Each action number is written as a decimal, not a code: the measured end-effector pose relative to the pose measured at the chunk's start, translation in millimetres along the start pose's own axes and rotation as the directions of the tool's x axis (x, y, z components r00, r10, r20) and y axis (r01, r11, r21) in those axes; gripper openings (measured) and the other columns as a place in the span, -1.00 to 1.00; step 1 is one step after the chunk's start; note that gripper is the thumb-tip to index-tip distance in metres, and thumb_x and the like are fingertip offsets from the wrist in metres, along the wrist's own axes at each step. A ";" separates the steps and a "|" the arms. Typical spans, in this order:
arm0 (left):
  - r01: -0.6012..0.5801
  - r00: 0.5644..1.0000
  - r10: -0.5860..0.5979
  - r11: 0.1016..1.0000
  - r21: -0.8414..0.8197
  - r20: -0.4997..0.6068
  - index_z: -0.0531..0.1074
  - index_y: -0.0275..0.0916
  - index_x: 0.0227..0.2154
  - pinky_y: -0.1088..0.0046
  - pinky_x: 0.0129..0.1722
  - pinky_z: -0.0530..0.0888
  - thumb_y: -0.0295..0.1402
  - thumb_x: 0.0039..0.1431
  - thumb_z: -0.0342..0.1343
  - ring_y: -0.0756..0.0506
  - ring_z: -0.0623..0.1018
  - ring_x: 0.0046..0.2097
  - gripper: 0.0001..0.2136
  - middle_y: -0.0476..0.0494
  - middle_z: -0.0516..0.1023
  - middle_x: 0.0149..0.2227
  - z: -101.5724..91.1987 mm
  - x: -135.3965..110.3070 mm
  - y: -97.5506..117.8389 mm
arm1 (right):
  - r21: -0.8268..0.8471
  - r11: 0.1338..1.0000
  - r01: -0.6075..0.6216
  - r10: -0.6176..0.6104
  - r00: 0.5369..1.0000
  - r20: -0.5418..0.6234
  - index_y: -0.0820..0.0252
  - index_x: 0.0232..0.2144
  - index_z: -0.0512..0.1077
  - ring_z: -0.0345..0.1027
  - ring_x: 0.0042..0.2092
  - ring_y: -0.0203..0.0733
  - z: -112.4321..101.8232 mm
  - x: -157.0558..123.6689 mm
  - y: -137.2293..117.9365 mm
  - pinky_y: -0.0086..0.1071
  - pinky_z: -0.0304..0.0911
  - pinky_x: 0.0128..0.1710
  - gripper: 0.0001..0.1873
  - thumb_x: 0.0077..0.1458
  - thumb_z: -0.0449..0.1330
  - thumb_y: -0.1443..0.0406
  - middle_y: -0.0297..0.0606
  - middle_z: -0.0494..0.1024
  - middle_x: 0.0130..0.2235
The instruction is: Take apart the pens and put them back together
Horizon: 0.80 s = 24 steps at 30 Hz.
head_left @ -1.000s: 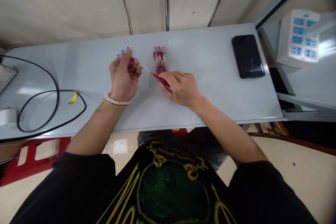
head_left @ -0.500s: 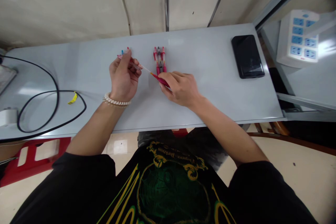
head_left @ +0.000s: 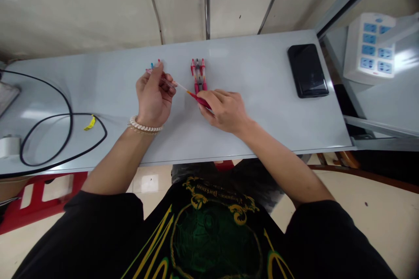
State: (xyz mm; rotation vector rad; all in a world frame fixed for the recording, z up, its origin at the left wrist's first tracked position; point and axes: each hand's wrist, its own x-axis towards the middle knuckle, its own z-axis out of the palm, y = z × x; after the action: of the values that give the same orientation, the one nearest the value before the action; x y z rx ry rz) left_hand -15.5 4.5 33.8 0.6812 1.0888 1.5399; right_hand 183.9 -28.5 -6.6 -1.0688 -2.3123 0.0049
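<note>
My left hand (head_left: 153,100) is closed around a clear pen barrel (head_left: 169,82), which slants down to the right. In my right hand (head_left: 225,109) is a dark-pink pen grip (head_left: 203,101), pinched between thumb and fingers. A thin pale refill (head_left: 182,86) spans the gap between the two parts; its end inside the barrel is hard to make out. Just beyond the right hand, three pens (head_left: 198,72) lie side by side, two pink-red and one dark in the middle. A red tip (head_left: 159,60) and a blue piece (head_left: 152,65) show behind the left fingers, mostly hidden.
On the grey table (head_left: 268,65), a black phone-like device (head_left: 308,70) lies at the right. A looped black cable (head_left: 70,113) with a yellow tag and a white adapter (head_left: 9,146) occupy the left. A white power strip (head_left: 369,48) stands past the right edge.
Both hands and the pen parts hold almost the same position. The whole view has shifted very slightly.
</note>
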 end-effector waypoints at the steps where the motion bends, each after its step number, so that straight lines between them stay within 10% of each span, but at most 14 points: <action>1: 0.006 1.000 -0.006 1.000 0.010 -0.002 0.47 -0.16 -0.51 0.60 -0.53 0.39 -0.38 0.53 0.17 0.09 0.49 -0.50 -0.61 0.03 0.52 -0.51 0.4 -0.2 0.1 | 0.003 1.000 -0.001 0.001 1.000 0.001 0.24 0.07 0.52 0.50 -0.21 -0.16 0.6 -0.1 0.5 -0.30 0.15 -0.31 -0.69 0.54 0.01 0.29 -0.16 0.70 -0.20; 24: 0.019 0.999 -0.020 0.999 -0.027 -0.035 0.49 -0.18 -0.50 0.55 -0.48 0.41 -0.41 0.52 0.19 0.08 0.51 -0.47 -0.64 0.01 0.54 -0.51 -2.3 5.6 -4.0 | -0.002 0.998 0.056 -0.056 0.997 -0.061 0.25 0.06 0.53 0.51 -0.25 -0.18 9.7 -3.4 2.8 -0.29 0.13 -0.34 -0.68 0.54 0.01 0.27 -0.19 0.71 -0.23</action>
State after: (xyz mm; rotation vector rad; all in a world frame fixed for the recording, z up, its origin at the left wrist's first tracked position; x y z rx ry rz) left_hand -17.1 9.2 28.6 0.6257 1.0970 1.5523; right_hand 182.6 -26.7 -17.0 -0.9909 -2.2868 -0.0493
